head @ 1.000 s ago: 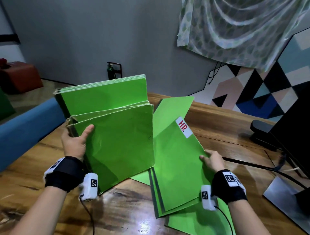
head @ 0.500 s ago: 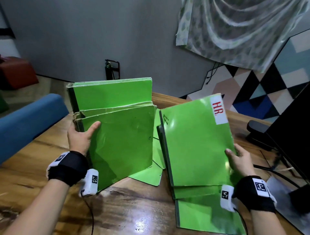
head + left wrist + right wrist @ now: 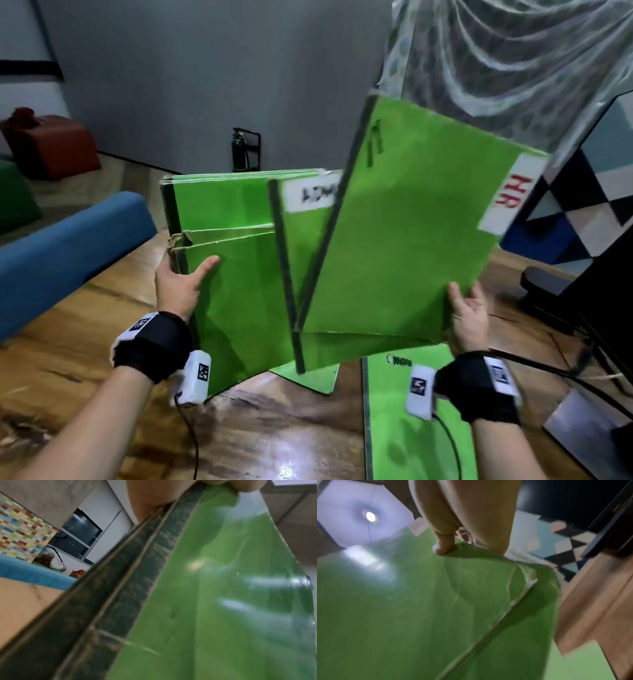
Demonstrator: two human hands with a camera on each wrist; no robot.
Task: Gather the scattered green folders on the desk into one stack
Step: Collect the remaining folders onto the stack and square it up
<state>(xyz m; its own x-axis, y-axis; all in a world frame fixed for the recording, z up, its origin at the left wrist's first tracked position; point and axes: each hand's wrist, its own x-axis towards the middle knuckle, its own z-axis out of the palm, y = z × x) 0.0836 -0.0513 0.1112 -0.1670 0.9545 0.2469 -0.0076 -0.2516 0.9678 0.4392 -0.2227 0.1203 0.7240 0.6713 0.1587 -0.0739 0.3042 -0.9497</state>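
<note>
Our left hand (image 3: 181, 287) grips the gathered stack (image 3: 236, 274) by its dark spine edge, propped upright on the desk (image 3: 68, 342). Our right hand (image 3: 467, 317) pinches the raised HR folder (image 3: 411, 240) at a lower corner, spine leaning leftward, long axis tilted up-right. One folder (image 3: 421, 428) lies flat. We judge these light, glossy, slippery, flexible; hold near the spine.

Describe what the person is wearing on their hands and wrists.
Both forearms are bare, no sleeves. The left hand and right hand are ungloved. Each wrist has a black wrist band with a white tag printed with a square black marker, plus a white camera box trailing a thin black cable.
</note>
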